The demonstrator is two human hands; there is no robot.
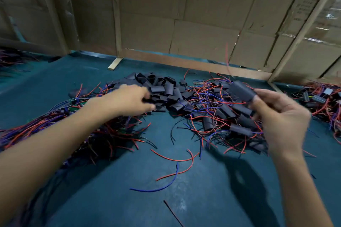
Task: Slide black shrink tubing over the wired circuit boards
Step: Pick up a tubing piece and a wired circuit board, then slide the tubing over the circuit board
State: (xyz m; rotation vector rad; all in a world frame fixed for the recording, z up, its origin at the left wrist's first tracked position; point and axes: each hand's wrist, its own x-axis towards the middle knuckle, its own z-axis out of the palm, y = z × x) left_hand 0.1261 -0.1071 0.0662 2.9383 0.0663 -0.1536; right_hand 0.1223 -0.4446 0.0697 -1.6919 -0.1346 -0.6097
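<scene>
Loose red and blue wires (171, 160) lie nearest me on the teal surface (129, 199), with bare room between my forearms. My right hand (280, 116) pinches a sleeved board (241, 91) above the finished pile (230, 116); my left hand (129, 100), fingers curled, reaches into the heap of black shrink tubing (164, 88), though blur hides any grasp. Unsleeved wired circuit boards (73, 116) lie left, cardboard walls (184, 14) bounding the far edge.

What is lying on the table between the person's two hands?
In the head view, between the left hand and the right hand lie a heap of loose black tubing pieces and tangled red, blue and black wires.
</scene>
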